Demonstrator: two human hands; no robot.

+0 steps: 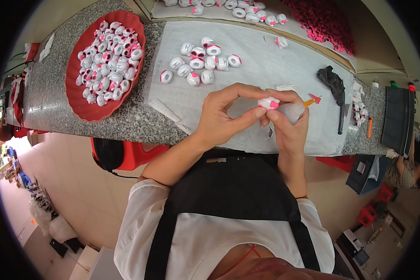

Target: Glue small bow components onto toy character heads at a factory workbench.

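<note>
Above the paper-covered worktop, my left hand (224, 114) pinches a small white plastic head with a pink bow (269, 103) between thumb and fingers. My right hand (291, 128) grips the same piece from the other side with its thumb and forefinger. Tucked in the right palm is a translucent squeeze bottle (292, 112) with an orange nozzle and a red tip, pointing to the right. Farther off to the left on the paper stands a loose group of similar white-and-pink heads (197, 52). Fingers hide part of the held piece.
A red scalloped tray (73, 93) heaped with such heads sits at left on the granite counter (46, 100). A shelf at the back holds more heads (252, 17) and a pile of pink parts (319, 21). A crumpled black bundle (332, 80) and an orange lighter-like stick (369, 127) lie at right.
</note>
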